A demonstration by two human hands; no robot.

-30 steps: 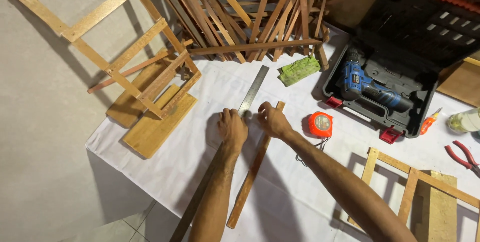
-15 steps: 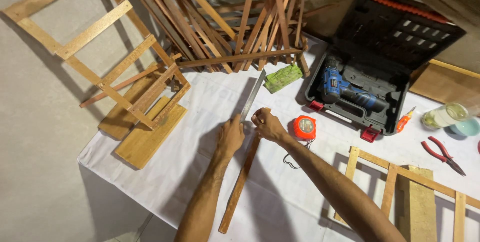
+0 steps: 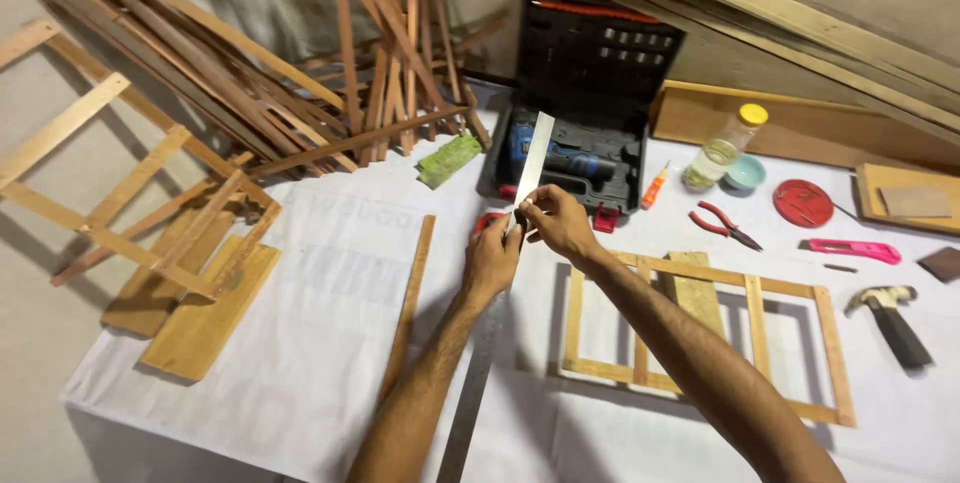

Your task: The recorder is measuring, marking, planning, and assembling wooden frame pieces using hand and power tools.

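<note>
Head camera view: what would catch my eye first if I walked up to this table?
Probably the long metal ruler held up at the centre by the left hand and right hand. Behind it lies an open black tool case with a blue drill. A heap of wooden slats fills the far left.

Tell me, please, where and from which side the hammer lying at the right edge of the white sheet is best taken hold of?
Take the hammer with the metal head and dark handle by its handle, coming from above. It lies flat on the white sheet, head towards the wooden frame, handle pointing away to the lower right. That handle is long, free of other things and clear of both hands, so a grip across it looks easiest.
</note>
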